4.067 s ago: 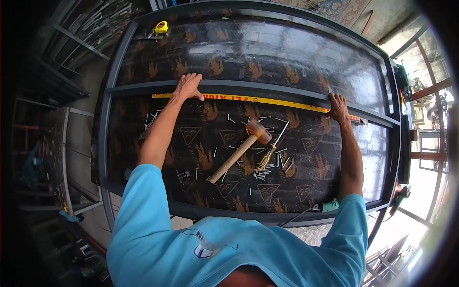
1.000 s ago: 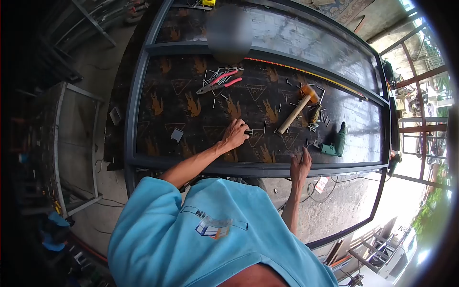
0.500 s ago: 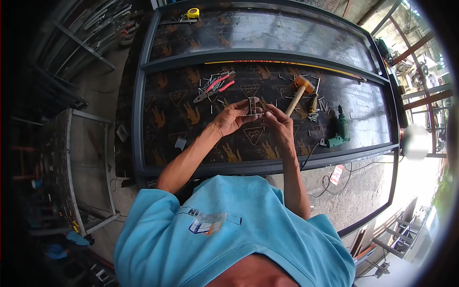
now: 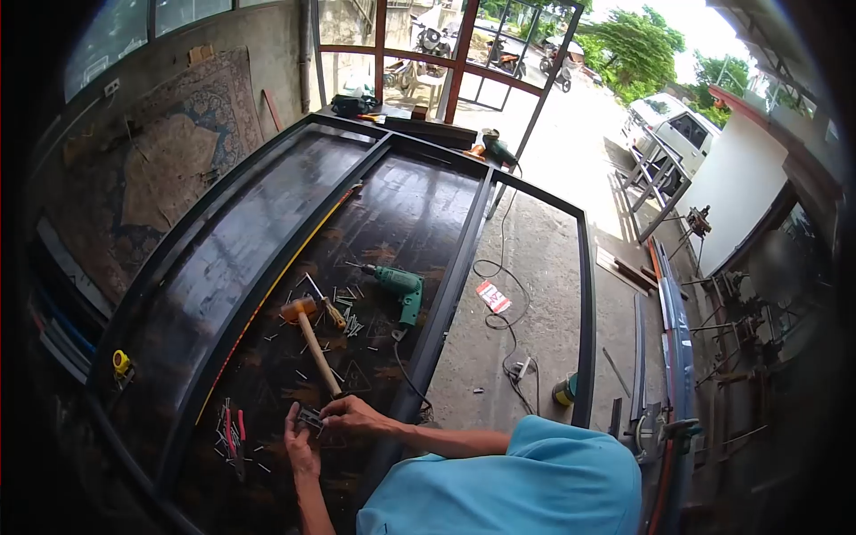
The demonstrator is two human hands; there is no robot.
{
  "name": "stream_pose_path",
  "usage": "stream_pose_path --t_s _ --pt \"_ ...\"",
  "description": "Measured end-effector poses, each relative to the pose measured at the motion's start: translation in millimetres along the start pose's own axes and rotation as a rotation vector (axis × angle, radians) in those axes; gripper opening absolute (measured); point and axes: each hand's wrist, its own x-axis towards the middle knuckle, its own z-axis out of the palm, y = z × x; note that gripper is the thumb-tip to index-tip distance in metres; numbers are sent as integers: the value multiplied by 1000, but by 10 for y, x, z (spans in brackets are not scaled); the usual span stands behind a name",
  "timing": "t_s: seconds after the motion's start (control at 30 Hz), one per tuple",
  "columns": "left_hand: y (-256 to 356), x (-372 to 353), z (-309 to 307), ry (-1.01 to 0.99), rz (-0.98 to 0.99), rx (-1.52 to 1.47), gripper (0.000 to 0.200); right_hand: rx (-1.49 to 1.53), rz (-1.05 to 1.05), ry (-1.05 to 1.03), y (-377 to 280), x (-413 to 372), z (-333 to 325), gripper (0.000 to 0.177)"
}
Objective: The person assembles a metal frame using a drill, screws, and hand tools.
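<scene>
Two hands meet low on the dark board (image 4: 401, 205), and from my remote seat I see the small metal piece (image 4: 310, 416) between them. It sits just above the board's surface, near its close edge. The right hand (image 4: 353, 414) pinches the piece at the fingertips. The left hand (image 4: 300, 448) comes up from below with its fingers curled onto the other end. The piece is too small for me to tell what it is.

I think the main risk is a slip. The grip is fingertip only, and a dropped piece would land among the loose nails (image 4: 343, 312) and be hard to pick out. The hammer (image 4: 312, 343) lies with its handle end just beside the right hand, so a careless wrist could knock it. The pliers (image 4: 234, 431) lie near the left hand among more nails, which could prick a palm set down without looking. The drill (image 4: 399, 287) has a cord (image 4: 406, 374) that trails over the frame (image 4: 446, 294), and a snagged cord could drag the drill.

As for containers, no box or tray holds the nails, which lie scattered on the board. One small can (image 4: 563, 390) stands on the floor beside the frame, and I cannot tell what is in it.
</scene>
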Motion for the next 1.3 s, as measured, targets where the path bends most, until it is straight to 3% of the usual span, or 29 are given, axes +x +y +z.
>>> stream_pose_path --t_s 0.07,0.1,0.23,0.37,0.4,0.6,0.73,0.9,1.03,1.1,1.13,1.23,1.3 --pt "-27 34 70 21 -40 9 46 155 68 57 83 -78 -53 25" --pt "-14 21 156 12 4 77 56 200 92 63 75 -127 -82 23" --pt "-57 14 169 -99 72 172 63 237 124 104 292 -120 -125 25" --pt "-4 -100 225 -82 87 499 69 359 225 97 121 -183 -86 27" --pt "-12 -128 180 -33 178 747 67 371 218 121 60 -198 -41 25" --pt "-178 -302 -62 117 211 854 67 360 244 28 204 -81 168 22" --pt "-268 -461 -167 146 96 596 70 323 226 -8 342 -53 259 21" --pt "-207 -609 -94 211 61 585 69 332 201 -59 479 -38 282 21" --pt "-320 -685 -191 387 115 758 66 258 155 -170 450 13 441 17" --pt "-345 -726 -181 483 255 723 67 209 130 -278 546 143 449 21" --pt "-319 -764 -193 505 305 782 67 231 217 -346 677 296 391 30" --pt "-311 -1011 -209 678 307 680 66 200 236 -469 457 264 650 28" --pt "-356 -1346 -87 856 299 676 65 58 399 -591 402 214 688 29"
